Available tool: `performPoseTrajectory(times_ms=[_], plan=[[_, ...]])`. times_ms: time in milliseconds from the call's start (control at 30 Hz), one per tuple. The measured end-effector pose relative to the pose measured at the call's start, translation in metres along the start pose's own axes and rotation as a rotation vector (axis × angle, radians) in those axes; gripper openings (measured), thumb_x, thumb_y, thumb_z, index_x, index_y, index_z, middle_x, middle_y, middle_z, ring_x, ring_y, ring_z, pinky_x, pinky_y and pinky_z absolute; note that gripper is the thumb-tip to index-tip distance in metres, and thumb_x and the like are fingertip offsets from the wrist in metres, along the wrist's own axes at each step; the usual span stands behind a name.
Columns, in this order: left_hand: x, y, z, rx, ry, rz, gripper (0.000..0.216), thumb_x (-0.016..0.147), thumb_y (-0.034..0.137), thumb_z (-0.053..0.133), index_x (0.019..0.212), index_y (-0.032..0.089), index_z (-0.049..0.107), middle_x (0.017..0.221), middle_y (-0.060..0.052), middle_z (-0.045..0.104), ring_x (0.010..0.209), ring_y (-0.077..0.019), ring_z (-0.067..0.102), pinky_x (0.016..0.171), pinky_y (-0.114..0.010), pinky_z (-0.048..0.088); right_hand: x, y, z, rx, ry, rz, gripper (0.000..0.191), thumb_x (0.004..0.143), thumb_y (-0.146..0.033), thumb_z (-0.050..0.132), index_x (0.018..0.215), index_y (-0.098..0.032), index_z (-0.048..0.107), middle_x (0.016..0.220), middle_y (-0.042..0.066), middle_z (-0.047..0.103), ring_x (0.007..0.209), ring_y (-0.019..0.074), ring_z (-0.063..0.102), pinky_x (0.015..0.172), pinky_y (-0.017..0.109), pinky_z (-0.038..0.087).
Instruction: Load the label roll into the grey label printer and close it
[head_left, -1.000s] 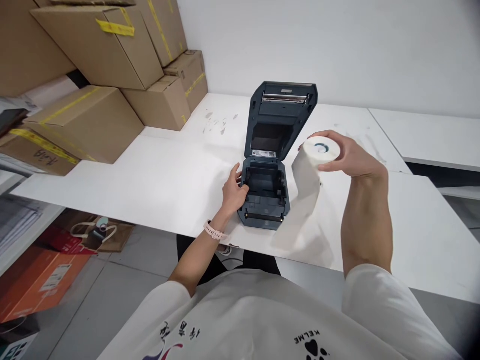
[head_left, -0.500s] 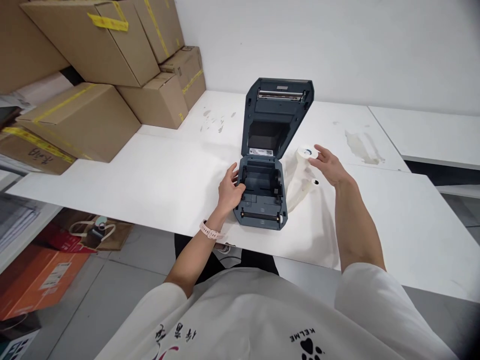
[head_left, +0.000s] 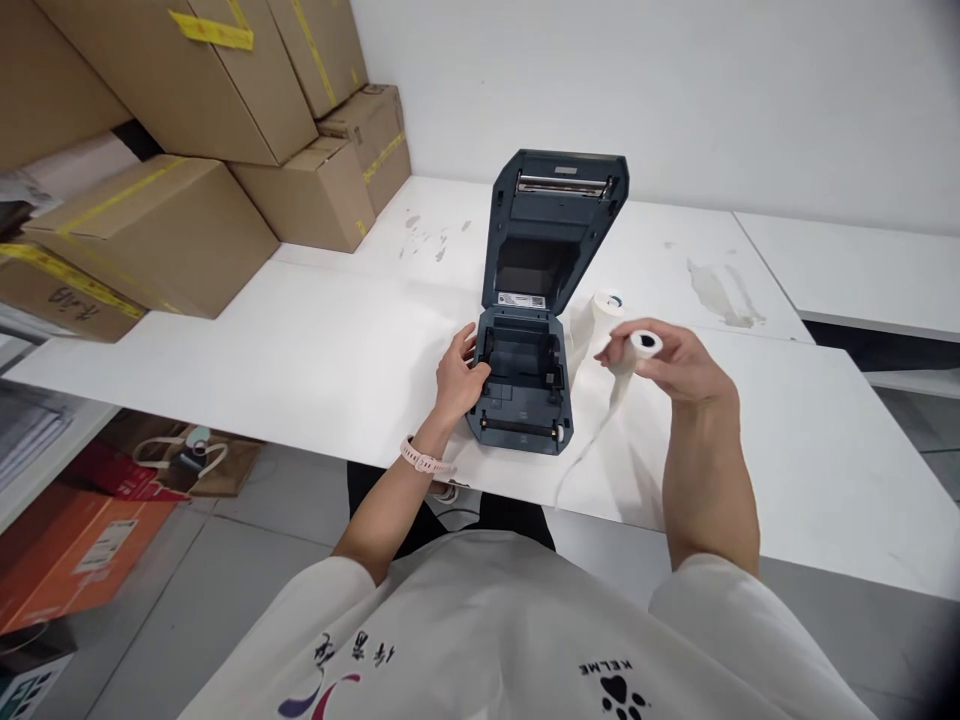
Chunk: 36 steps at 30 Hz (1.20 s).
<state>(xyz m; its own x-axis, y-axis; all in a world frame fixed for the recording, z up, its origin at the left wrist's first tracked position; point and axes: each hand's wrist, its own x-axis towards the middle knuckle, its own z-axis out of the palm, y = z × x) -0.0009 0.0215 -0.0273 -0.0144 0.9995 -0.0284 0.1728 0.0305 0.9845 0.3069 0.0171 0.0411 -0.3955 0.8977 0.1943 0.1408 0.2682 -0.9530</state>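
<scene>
A dark grey label printer stands on the white table with its lid raised and its inner bay exposed. My left hand grips the printer's left side wall, thumb over the edge and fingers along the outside. Held in my right hand, to the right of the printer, is a small white label roll with a dark core hole. A loose strip hangs from it towards the table's front edge. Behind it, a second, larger white roll rests on the table with its paper trailing forward.
Cardboard boxes with yellow tape are stacked at the left end of the white table. A white wall runs behind. Below on the left are an orange box and a paper bag on the floor.
My right hand has left the larger roll, moved towards me and picked up the small label roll. My left hand stays on the printer.
</scene>
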Motion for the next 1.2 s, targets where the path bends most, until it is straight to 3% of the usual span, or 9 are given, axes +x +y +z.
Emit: performPoseTrajectory(times_ms=[167,267,367,467,633,800,867,1033,1200], plan=[[0.001,-0.003,0.001,-0.017,0.012,0.006,0.083,0.072,0.013,0.060,0.153,0.022,0.045,0.148,-0.013,0.062,0.130,-0.0290,0.063,0.109,-0.046,0.051,0.069,-0.038,0.052,-0.593,-0.337,0.010,0.047,0.091,-0.046,0.064,0.132,-0.023,0.065,0.103,0.006,0.075,0.086,0.0234,0.069,0.076,0.035,0.053],[-0.001,-0.001,0.001,-0.024,0.007,0.010,0.083,0.072,0.014,0.060,0.153,0.022,0.044,0.148,-0.014,0.061,0.130,-0.0291,0.063,0.106,-0.045,0.053,0.095,-0.025,0.085,-0.959,-0.401,0.100,0.043,0.091,-0.031,0.058,0.133,-0.019,0.063,0.114,0.011,0.075,0.101,0.0288,0.069,0.086,0.038,0.051],[-0.003,0.003,0.001,-0.025,0.009,0.010,0.080,0.072,0.013,0.060,0.151,0.020,0.047,0.148,-0.016,0.061,0.130,-0.0296,0.062,0.106,-0.045,0.053,0.094,-0.012,0.104,-1.170,-0.387,0.154,0.048,0.090,-0.024,0.057,0.138,-0.017,0.060,0.125,0.016,0.072,0.114,0.0352,0.067,0.094,0.045,0.050],[-0.005,0.006,0.001,-0.054,0.007,0.017,0.079,0.071,0.012,0.059,0.150,0.016,0.048,0.147,-0.017,0.060,0.129,-0.0303,0.062,0.106,-0.045,0.052,0.066,-0.012,0.109,-1.143,-0.261,0.032,0.045,0.093,-0.026,0.056,0.137,-0.013,0.062,0.130,0.019,0.069,0.119,0.0375,0.065,0.099,0.051,0.050],[-0.004,0.003,0.003,-0.125,-0.004,0.004,0.075,0.072,0.014,0.058,0.147,0.020,0.050,0.154,-0.012,0.055,0.139,-0.0289,0.054,0.111,-0.043,0.049,-0.011,-0.020,0.120,-0.830,-0.138,-0.113,0.040,0.104,-0.044,0.046,0.133,-0.024,0.065,0.135,0.012,0.069,0.121,0.0303,0.067,0.100,0.049,0.056],[0.002,-0.005,0.006,-0.218,-0.100,-0.055,0.082,0.073,0.018,0.063,0.152,0.023,0.042,0.160,-0.008,0.049,0.144,-0.0254,0.051,0.113,-0.036,0.048,-0.058,-0.011,0.143,-1.012,-0.134,-0.161,0.087,0.088,-0.070,0.061,0.158,-0.021,0.041,0.165,0.017,0.041,0.152,0.0395,0.039,0.123,0.065,0.032],[0.003,-0.008,0.006,-0.244,-0.112,-0.076,0.083,0.073,0.019,0.064,0.153,0.024,0.041,0.162,-0.008,0.047,0.144,-0.0248,0.051,0.114,-0.035,0.047,-0.062,-0.006,0.149,-1.037,-0.113,-0.164,0.088,0.088,-0.067,0.065,0.160,-0.026,0.036,0.165,0.013,0.041,0.153,0.0392,0.039,0.124,0.067,0.028],[0.004,-0.008,0.005,-0.273,-0.149,-0.088,0.087,0.072,0.023,0.068,0.154,0.023,0.040,0.163,-0.010,0.045,0.145,-0.0263,0.051,0.113,-0.036,0.048,-0.061,0.003,0.152,-0.981,0.001,-0.174,0.048,0.103,-0.031,0.052,0.150,-0.039,0.050,0.155,0.000,0.056,0.143,0.0302,0.053,0.122,0.063,0.033],[0.006,-0.008,0.004,-0.239,-0.170,-0.085,0.087,0.073,0.027,0.070,0.155,0.026,0.039,0.162,-0.008,0.047,0.145,-0.0262,0.050,0.114,-0.037,0.047,-0.061,0.006,0.150,-0.929,-0.002,-0.185,0.045,0.102,-0.028,0.052,0.145,-0.040,0.056,0.154,-0.003,0.056,0.143,0.0288,0.054,0.121,0.061,0.036]])
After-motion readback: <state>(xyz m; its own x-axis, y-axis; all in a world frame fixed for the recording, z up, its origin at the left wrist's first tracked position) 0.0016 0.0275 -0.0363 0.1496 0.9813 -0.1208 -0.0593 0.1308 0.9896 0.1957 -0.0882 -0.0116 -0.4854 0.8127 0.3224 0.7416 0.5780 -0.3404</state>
